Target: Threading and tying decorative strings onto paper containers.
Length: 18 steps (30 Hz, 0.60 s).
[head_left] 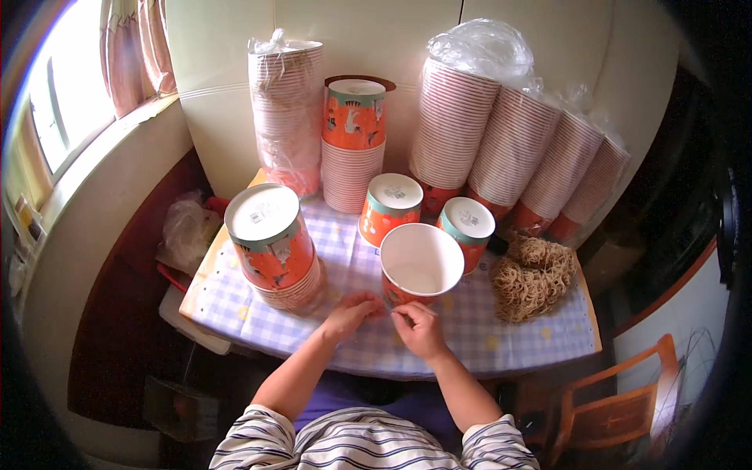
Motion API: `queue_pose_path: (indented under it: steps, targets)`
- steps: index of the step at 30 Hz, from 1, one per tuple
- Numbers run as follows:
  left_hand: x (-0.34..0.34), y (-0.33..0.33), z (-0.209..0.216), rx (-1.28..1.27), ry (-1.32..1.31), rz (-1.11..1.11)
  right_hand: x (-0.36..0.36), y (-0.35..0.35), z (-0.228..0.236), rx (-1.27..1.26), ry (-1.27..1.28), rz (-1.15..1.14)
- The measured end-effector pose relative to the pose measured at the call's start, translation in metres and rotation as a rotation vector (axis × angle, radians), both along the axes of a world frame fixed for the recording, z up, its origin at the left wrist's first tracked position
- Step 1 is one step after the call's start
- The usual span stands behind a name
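Holding left hand (356, 312) and right hand (421, 326) just before a paper bucket (423, 262).
Curling the left half closed, fingertips turned inward, and bending the right's fingers toward the thumb, near the bucket's lower front; cannot tell about anything thin gripped between the fingertips. With the bucket mouth-up on a purple-and-white checked tablecloth (501, 345), just in front of two upturned orange-and-green paper buckets (390, 222). Flanked on the left by an upside-down nested bucket stack (274, 254), on the right by a tangled bundle of tan strands (534, 280); backed by tall plastic-wrapped bucket stacks (454, 129).
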State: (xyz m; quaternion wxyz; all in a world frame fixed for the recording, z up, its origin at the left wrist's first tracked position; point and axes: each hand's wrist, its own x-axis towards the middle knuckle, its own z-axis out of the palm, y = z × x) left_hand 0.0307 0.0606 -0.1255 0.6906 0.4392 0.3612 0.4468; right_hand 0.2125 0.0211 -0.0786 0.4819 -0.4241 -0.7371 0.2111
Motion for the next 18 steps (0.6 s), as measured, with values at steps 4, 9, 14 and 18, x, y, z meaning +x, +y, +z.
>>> queue_pose_path:
  steps: [4, 9, 14, 18]
  targets:
    - [-0.006, 0.009, -0.010, -0.061, -0.178, -0.052, -0.008, 0.016, -0.023, -0.425, 0.174, 0.208]
    - [-0.016, 0.004, -0.008, 0.022, -0.394, -0.110, -0.013, 0.037, -0.023, -0.824, 0.541, 0.457]
    - [-0.009, -0.004, -0.003, 0.100, -0.388, -0.129, 0.006, 0.048, -0.041, -0.748, 0.416, 0.555]
    - [-0.002, -0.009, 0.005, 0.028, -0.278, -0.124, 0.009, 0.041, -0.035, -0.874, 0.425, 0.654]
